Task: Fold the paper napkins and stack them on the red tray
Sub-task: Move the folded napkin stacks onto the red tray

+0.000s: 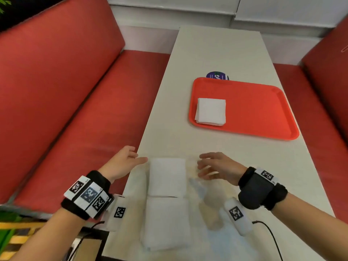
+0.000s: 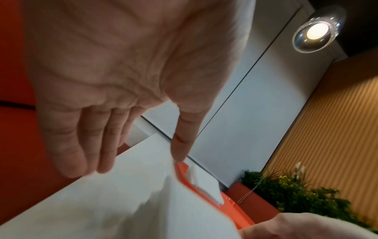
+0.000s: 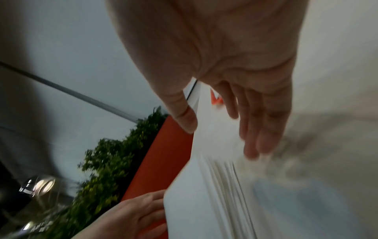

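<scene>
While both hands are hovering over the near end of the desk (image 1: pixel 216 53), neither one is gripping anything. The left hand (image 1: pixel 123 162) is reaching in from the left edge of the desk, its fingers (image 2: pixel 73 155) lying straight and loosely apart, the thumb pointing toward the white napkin (image 1: pixel 167 177) that is lying flat in front of the person. From the left wrist view the fingertips are sitting close above the paper; whether they are touching it cannot be told. The right hand (image 1: pixel 219 167) is hanging just to the right of that same napkin, fingers spread and relaxed, and it is showing up blurred in the head view. Nearer the person, a second pile of white napkins (image 1: pixel 166 223) is lying right behind the first, its far edge meeting or tucking under it.

Farther along the desk, toward its right side and well apart from the hands, the red tray (image 1: pixel 263 110) is sitting flat. A small stack of folded napkins (image 1: pixel 211 112) is resting in the tray's near-left part, its edges lying slightly uneven. A round dark-blue sticker (image 1: pixel 216 75) is peeking out from behind the tray's far rim. Red bench seating (image 1: pixel 66 91) is running along both sides of the desk.
</scene>
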Demonstrator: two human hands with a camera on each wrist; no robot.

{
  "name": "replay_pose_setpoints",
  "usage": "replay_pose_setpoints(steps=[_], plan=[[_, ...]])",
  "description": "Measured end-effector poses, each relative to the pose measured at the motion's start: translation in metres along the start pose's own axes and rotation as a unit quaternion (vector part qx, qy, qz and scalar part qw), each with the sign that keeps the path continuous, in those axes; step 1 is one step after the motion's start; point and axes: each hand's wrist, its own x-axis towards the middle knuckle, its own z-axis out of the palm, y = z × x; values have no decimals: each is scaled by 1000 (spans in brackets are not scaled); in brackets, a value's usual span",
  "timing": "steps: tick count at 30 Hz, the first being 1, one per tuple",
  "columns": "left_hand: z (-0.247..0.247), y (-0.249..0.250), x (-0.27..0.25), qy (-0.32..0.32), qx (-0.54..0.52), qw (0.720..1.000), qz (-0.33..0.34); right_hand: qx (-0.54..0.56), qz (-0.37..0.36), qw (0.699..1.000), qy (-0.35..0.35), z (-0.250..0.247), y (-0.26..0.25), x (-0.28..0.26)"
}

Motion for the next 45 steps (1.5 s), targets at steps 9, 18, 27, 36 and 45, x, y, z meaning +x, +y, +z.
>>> replay_pose_setpoints(steps=[9,18,27,36,45], plan=[[22,-60,-16,-82,-126,989,-13,-33,43,990,-130,57,-8,10],[12,-49,0,84,-183,979,-13,-86,21,980,-176,85,-43,27],[5,3,-33,103,-263,957,67,-10,-28,990,-137,46,-45,5],[55,70,-35,57,-341,934,95,138,-195,971,-2,60,-59,-25],[88,98,-26,-4,-228,968,102,128,-245,949,151,4,-35,-14]])
